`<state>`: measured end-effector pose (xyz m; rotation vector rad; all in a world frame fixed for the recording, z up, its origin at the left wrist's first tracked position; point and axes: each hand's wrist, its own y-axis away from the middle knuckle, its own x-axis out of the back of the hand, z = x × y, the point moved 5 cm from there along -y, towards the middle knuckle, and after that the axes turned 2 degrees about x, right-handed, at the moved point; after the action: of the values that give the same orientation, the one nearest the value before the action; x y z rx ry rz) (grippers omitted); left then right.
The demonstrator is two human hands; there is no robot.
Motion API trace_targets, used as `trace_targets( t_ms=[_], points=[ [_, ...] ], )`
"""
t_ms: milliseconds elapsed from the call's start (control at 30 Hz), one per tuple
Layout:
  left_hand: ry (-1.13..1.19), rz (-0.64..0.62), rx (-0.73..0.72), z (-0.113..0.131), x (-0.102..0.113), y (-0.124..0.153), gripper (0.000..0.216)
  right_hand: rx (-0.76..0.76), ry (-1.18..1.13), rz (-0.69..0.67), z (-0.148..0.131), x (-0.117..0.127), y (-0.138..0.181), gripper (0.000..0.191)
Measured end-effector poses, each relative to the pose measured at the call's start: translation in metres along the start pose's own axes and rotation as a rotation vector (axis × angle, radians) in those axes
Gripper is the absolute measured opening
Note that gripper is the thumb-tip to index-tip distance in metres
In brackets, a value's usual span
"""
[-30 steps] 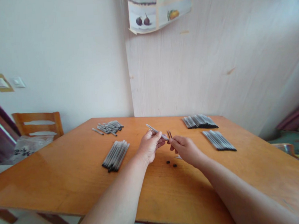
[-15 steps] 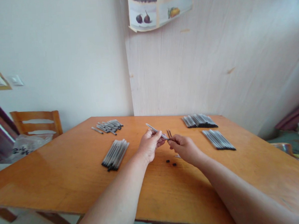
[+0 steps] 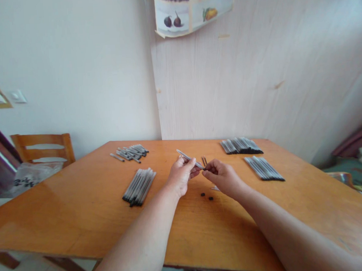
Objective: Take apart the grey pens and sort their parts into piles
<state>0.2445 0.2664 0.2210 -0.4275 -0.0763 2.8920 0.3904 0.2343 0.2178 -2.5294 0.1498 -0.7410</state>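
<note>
Over the middle of the orange wooden table, my left hand is closed round a thin grey pen barrel that points up and to the left. My right hand is pinched at the barrel's near end, fingers closed on something small I cannot make out. Two thin dark sticks show just above the hands; I cannot tell which hand holds them. Two small black caps lie on the table just below the hands.
A neat bundle of grey pens lies left of my hands, and a looser pile farther back left. Two more rows lie at the right. A wooden chair and a plastic bag stand beyond the left edge.
My right hand has edged slightly left, up to the end of the pen barrel. The left hand holds as before.
</note>
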Motion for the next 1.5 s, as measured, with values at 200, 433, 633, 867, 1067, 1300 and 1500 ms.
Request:
trace_targets(
  t_ms=[200,433,633,867,1067,1300,1500],
  points=[
    [0.007,0.013,0.002,-0.001,0.002,-0.001,0.023,-0.026,-0.009,-0.111,0.003,-0.004,0.001,0.031],
    [0.022,0.016,0.021,-0.002,0.000,-0.001,0.024,-0.021,0.011,-0.062,0.003,-0.003,0.000,0.028],
    [0.007,0.030,0.019,-0.002,0.000,0.000,0.023,0.003,0.019,-0.083,0.003,-0.003,0.001,0.027],
    [0.020,0.039,0.033,-0.003,0.000,-0.001,0.021,-0.016,0.020,-0.084,-0.002,-0.002,0.002,0.027],
    [0.009,0.046,0.040,-0.005,0.001,-0.001,0.024,0.009,0.071,-0.048,-0.003,0.000,0.001,0.021],
    [0.050,0.069,0.069,-0.007,0.003,-0.003,0.025,0.026,0.111,-0.018,0.000,0.002,0.000,0.017],
    [0.071,0.123,0.038,-0.003,0.010,-0.004,0.023,0.025,0.132,-0.074,0.006,-0.001,-0.001,0.017]
  ],
)
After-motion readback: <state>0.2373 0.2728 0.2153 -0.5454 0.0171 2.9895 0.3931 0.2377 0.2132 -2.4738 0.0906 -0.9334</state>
